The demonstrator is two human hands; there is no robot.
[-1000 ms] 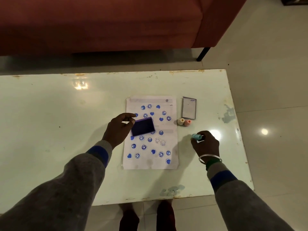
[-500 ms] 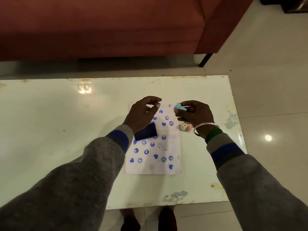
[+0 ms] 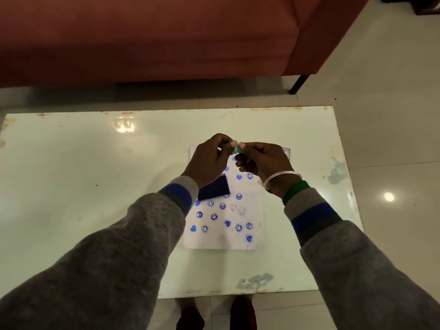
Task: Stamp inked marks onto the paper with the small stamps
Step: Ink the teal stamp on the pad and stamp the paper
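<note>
Two grips — left hand (image 3: 209,161), right hand (image 3: 264,160) — pinching blue stamp (image 3: 236,150), over paper (image 3: 220,242)

I count one stamp (image 3: 236,150), one ink pad (image 3: 214,188), one sheet of paper (image 3: 221,242), one table (image 3: 95,175), one sofa (image 3: 142,32), and two hands: left hand (image 3: 209,160), right hand (image 3: 264,163).

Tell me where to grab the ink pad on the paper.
Pinch the ink pad across its long edges, from above at its right end. It lies flat on the paper, inked face up, so only the rim is likely clean. The left sleeve hides its left end. Left hand and right hand both pinch the small stamp.
</note>
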